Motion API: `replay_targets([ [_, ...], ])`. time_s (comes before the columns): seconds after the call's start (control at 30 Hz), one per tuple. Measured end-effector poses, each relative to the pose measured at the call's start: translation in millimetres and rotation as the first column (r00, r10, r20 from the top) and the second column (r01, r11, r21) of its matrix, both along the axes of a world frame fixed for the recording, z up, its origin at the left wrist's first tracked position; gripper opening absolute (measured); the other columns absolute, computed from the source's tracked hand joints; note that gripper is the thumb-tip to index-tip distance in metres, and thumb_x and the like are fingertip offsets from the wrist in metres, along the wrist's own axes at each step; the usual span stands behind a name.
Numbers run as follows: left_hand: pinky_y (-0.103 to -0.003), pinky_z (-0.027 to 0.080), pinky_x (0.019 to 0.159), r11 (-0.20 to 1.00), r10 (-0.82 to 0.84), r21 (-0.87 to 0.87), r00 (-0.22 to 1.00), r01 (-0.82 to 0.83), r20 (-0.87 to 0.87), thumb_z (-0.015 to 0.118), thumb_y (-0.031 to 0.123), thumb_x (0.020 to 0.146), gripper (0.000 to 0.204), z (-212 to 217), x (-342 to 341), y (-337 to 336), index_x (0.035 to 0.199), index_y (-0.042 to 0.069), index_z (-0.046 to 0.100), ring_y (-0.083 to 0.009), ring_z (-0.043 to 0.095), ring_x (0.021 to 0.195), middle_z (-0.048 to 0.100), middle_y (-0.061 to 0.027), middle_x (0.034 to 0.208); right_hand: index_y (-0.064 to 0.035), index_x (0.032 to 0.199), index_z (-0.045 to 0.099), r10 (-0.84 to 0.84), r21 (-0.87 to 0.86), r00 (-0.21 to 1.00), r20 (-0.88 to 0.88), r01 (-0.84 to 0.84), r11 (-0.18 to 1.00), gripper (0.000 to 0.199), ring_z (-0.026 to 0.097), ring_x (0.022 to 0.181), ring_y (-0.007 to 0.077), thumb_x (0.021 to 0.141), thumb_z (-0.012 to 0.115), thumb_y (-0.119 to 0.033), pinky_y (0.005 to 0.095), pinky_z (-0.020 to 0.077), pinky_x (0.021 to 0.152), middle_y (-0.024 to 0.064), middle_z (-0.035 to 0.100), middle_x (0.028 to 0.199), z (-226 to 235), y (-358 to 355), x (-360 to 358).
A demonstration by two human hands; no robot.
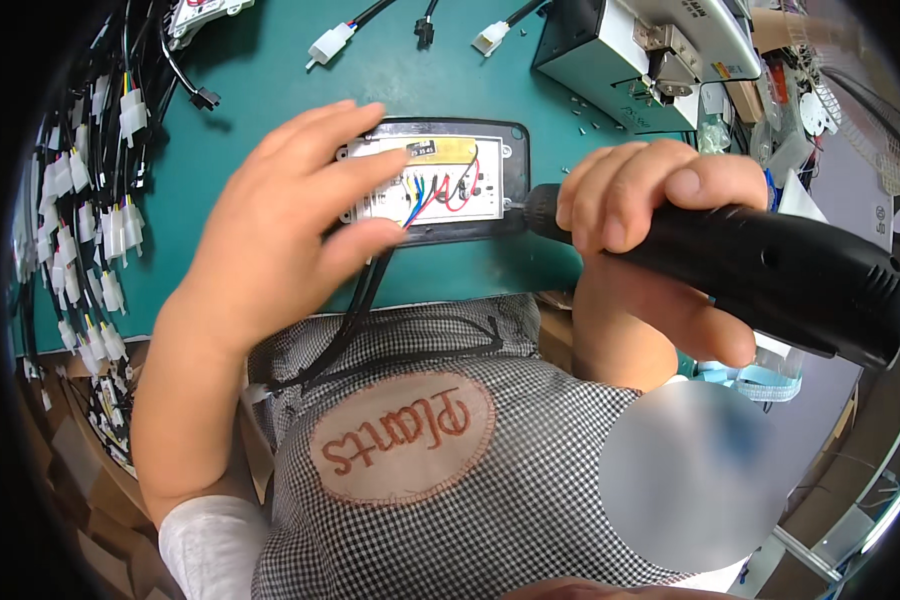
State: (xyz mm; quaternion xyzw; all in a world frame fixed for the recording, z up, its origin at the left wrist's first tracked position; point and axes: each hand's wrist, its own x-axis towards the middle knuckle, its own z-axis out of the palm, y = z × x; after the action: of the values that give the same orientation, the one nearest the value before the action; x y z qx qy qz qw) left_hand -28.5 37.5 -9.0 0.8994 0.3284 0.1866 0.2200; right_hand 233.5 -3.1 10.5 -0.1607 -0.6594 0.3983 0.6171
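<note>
A shallow black plastic case (518, 150) lies on the green mat, with a white circuit board (490, 205), a yellow taped part (455, 151) and thin coloured wires (440, 195) inside. My left hand (290, 205) spans the case's left end and holds it, thumb at the near edge, a forefinger on the board. That hand hides the left end. My right hand (650, 205) is closed around a black electric screwdriver (760, 265), held almost level. Its tip meets the case's lower right corner, at a screw spot (510, 205). Black cables (355, 310) run from the case toward my apron.
Bundles of black cables with white connectors (80, 220) hang along the left. Loose connectors (330, 45) lie at the mat's far side. A metal-fronted box (610, 75) stands at the back right, with small screws (582, 112) scattered beside it.
</note>
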Motion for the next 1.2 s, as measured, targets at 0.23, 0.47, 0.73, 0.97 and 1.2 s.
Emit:
replay_targets([
  [0.23,-0.045,0.044,0.104,0.999,-0.018,-0.039,0.999,0.017,-0.030,0.082,0.010,0.065,0.054,1.9,-17.2,7.2,0.117,0.010,0.068,-0.0367,0.052,0.127,0.056,-0.0125,0.139,-0.0017,0.119,0.049,-0.183,-0.033,0.971,-0.155,0.180,0.983,0.088,0.059,0.060,0.0218,0.077,0.060,-0.079,0.0372,0.0513,0.056,0.0107,0.059,0.080,-3.8,-6.7,9.2],
  [0.47,-0.046,0.045,0.103,0.999,-0.024,0.028,0.999,0.023,0.030,0.081,0.011,0.062,0.051,-3.7,-11.4,7.9,0.111,0.007,0.069,-0.0371,0.054,0.123,0.058,-0.0131,0.135,-0.0133,0.097,0.068,-0.429,0.025,0.868,-0.251,0.449,0.893,0.084,0.063,0.063,0.0231,0.069,0.053,-0.091,0.0390,0.0535,0.059,0.0057,0.060,0.074,62.6,23.3,80.7],
  [0.73,-0.046,0.048,0.099,0.998,-0.009,0.060,0.998,0.005,0.060,0.082,0.010,0.059,0.050,-3.1,-9.3,6.3,0.108,0.007,0.070,-0.0380,0.057,0.118,0.061,-0.0138,0.130,-0.0121,0.095,0.068,-0.445,-0.036,0.860,-0.249,0.451,0.892,0.083,0.064,0.062,0.0253,0.072,0.051,-0.090,0.0385,0.0541,0.059,0.0077,0.064,0.073,43.1,56.8,112.5],
  [0.97,-0.046,0.045,0.101,0.999,0.002,0.053,0.999,-0.005,0.046,0.080,0.012,0.063,0.049,-5.5,-11.6,3.8,0.110,0.006,0.070,-0.0378,0.055,0.121,0.059,-0.0139,0.132,-0.0111,0.103,0.068,-0.325,-0.102,0.933,-0.156,0.312,0.945,0.088,0.059,0.063,0.0237,0.073,0.046,-0.091,0.0374,0.0485,0.060,0.0071,0.061,0.076,44.1,40.8,86.0],
  [1.2,-0.045,0.043,0.105,1.000,0.015,0.014,0.999,-0.015,0.046,0.077,0.013,0.065,0.051,-4.8,-14.6,3.2,0.114,0.006,0.068,-0.0375,0.053,0.125,0.058,-0.0138,0.136,-0.0049,0.127,0.056,0.102,-0.086,0.984,-0.145,-0.115,0.990,0.091,0.057,0.074,0.0217,0.077,0.058,-0.081,0.0378,0.0464,0.068,0.0065,0.058,0.092,47.0,15.8,33.5],
])
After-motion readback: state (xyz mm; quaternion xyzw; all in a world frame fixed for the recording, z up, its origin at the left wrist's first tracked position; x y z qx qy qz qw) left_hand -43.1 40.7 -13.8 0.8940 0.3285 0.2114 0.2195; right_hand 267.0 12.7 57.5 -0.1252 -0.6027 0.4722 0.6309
